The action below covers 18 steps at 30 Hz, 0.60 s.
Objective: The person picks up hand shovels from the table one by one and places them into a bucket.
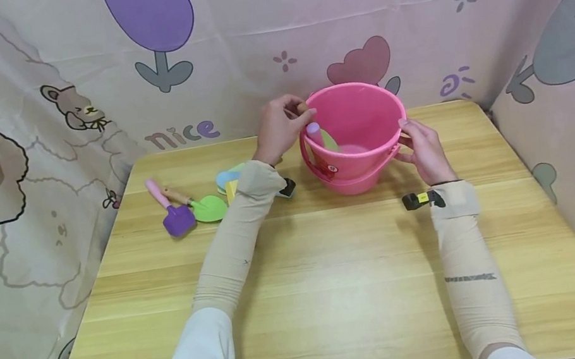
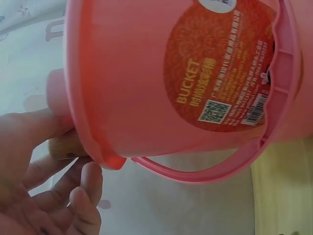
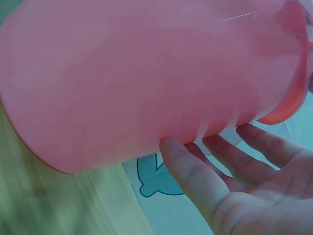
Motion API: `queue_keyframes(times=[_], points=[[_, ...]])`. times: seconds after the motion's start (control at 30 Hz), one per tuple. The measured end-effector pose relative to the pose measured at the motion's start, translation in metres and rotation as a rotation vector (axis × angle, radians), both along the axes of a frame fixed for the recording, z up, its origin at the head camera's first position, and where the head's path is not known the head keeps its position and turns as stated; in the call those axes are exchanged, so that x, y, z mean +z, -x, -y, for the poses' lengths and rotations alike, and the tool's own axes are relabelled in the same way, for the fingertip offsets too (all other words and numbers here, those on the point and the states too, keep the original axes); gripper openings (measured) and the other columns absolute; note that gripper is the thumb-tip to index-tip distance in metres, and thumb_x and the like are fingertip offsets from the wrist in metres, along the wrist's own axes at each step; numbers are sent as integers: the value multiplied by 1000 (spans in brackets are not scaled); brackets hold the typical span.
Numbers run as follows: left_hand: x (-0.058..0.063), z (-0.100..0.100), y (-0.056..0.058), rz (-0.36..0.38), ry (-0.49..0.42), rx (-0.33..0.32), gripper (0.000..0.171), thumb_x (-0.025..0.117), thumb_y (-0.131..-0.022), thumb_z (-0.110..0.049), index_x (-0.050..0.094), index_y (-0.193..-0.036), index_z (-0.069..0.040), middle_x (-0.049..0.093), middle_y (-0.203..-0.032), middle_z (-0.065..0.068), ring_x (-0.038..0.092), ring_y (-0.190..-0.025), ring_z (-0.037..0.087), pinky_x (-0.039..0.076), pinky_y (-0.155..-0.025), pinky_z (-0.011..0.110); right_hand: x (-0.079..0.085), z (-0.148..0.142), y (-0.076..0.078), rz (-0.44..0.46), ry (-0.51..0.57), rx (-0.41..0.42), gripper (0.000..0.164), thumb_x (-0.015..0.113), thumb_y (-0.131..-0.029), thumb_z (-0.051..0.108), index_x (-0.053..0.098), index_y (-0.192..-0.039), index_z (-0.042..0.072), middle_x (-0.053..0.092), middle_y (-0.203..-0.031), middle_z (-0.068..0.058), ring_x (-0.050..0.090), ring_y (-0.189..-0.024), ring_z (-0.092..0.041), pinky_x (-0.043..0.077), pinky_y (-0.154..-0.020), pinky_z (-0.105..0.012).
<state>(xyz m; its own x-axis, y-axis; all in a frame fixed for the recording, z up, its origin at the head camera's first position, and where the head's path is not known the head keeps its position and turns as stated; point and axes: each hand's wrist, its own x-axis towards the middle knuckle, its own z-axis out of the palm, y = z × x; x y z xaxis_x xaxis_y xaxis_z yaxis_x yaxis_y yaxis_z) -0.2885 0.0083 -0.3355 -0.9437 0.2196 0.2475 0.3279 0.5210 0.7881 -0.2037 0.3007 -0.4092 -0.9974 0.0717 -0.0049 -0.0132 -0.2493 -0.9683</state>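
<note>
A pink bucket [image 1: 357, 164] stands upright on the table, its pink handle hanging down along the near side. At its left rim my left hand [image 1: 280, 124] pinches the wooden handle [image 2: 66, 146] of a toy garden tool. Beside that, a second tool's pink handle [image 1: 314, 131] sticks up from inside the bucket, and a green blade [image 1: 329, 141] shows against the inner wall. My right hand [image 1: 425, 150] touches the bucket's right side. In the right wrist view its fairly straight fingers [image 3: 244, 161] rest their tips on the wall.
On the table [image 1: 343, 298] to the left lie a purple toy shovel [image 1: 179, 220] and a green one [image 1: 210, 208] with a wooden handle. Blue [image 1: 226, 179] and yellow [image 1: 231, 189] items are partly hidden by my left sleeve. A printed curtain [image 1: 239, 34] hangs behind.
</note>
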Motion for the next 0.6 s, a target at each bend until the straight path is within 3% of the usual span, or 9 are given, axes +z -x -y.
queue_keyframes(times=[0.37,0.6], points=[[-4,-5,0,64,184,27,19,80,-92,-29,76,-101,-13,56,-105,3,51,-100,16,50,-80,25,0,2,1,17,-48,-18,59,60,-104,41,51,-151,6,56,-136,-4,57,-131,-25,63,-84,-24],[-8,-5,1,54,202,25,20,78,-94,-30,76,-105,-13,55,-108,3,51,-101,16,48,-80,26,0,1,1,12,-16,-4,60,60,-104,38,49,-151,3,57,-132,-3,60,-124,-20,63,-83,-24]])
